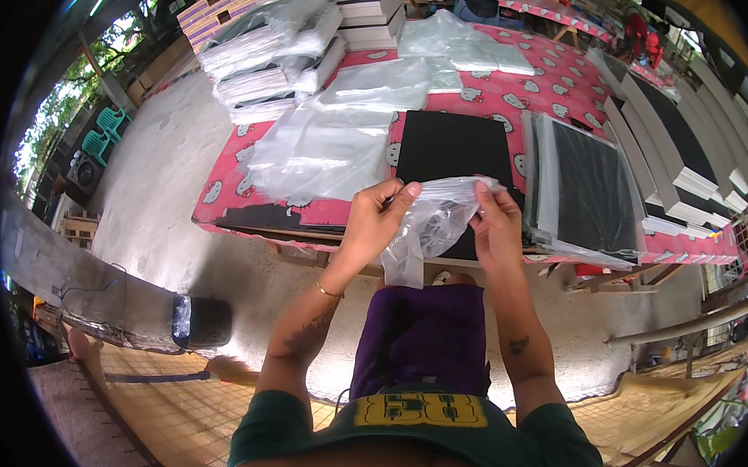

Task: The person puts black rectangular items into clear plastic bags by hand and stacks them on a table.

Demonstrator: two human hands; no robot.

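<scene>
A clear plastic bag (429, 223) hangs bunched between my two hands, its lower part drooping past the table's near edge. My left hand (379, 213) pinches one side of its upper edge between thumb and fingers. On the other side, my right hand (498, 222) grips that same edge. Behind the bag lies a black sheet or board (455, 145) on the table, partly covered by the bag and hands. A stack of loose clear bags (323, 148) lies to the left. At the right are black boards in clear plastic (589, 184).
The table has a pink patterned cover (556, 83). Tall piles of bagged boards (269, 54) stand at the far left, beside white-edged stacks (371, 20). More black-topped stacks (674, 142) line the right side. On the floor behind are a broom (230, 370) and a dark container (203, 322).
</scene>
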